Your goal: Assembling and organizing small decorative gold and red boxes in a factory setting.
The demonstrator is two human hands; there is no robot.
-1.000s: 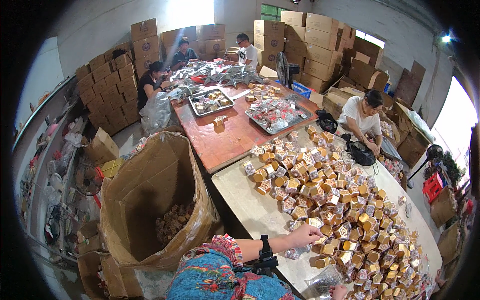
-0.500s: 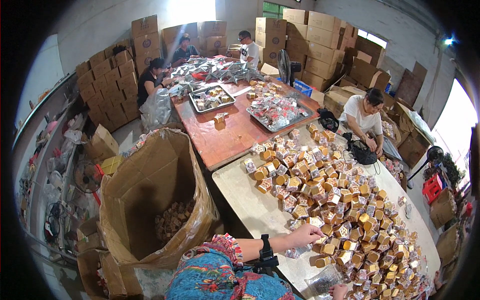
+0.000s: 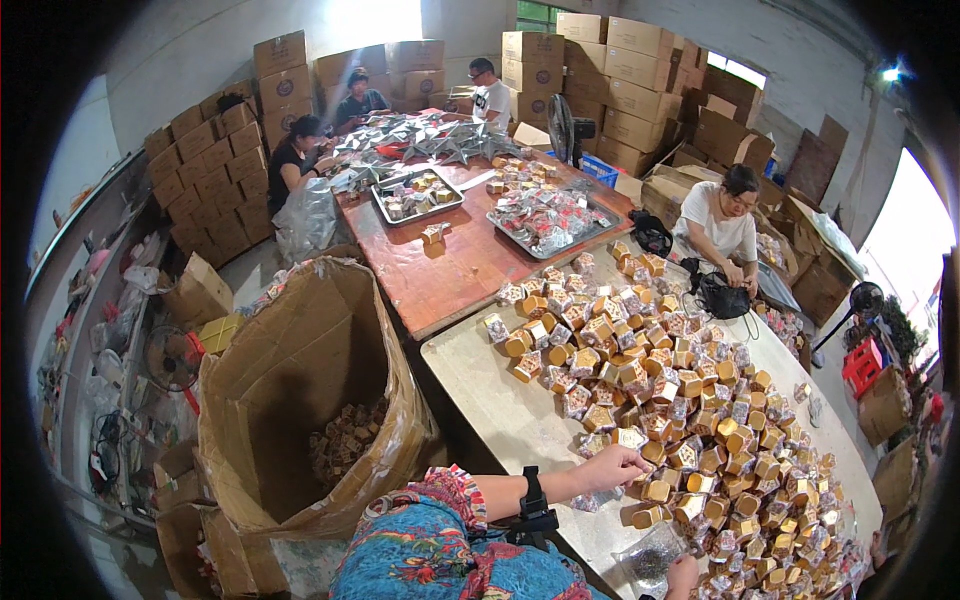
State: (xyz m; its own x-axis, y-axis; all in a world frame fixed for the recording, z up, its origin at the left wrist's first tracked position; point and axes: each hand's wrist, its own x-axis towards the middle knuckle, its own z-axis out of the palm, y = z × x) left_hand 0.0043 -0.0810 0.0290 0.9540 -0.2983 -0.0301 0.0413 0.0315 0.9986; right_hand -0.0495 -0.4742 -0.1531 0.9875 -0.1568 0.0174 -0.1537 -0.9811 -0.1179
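Gold pieces border the bunched left hand while the right hand touches clear plastic, both grips unclear.

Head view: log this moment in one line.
left hand: beside gold-coloured pieces, hold unclear | right hand: at clear bag, grip unclear | pale table: pieces heaped
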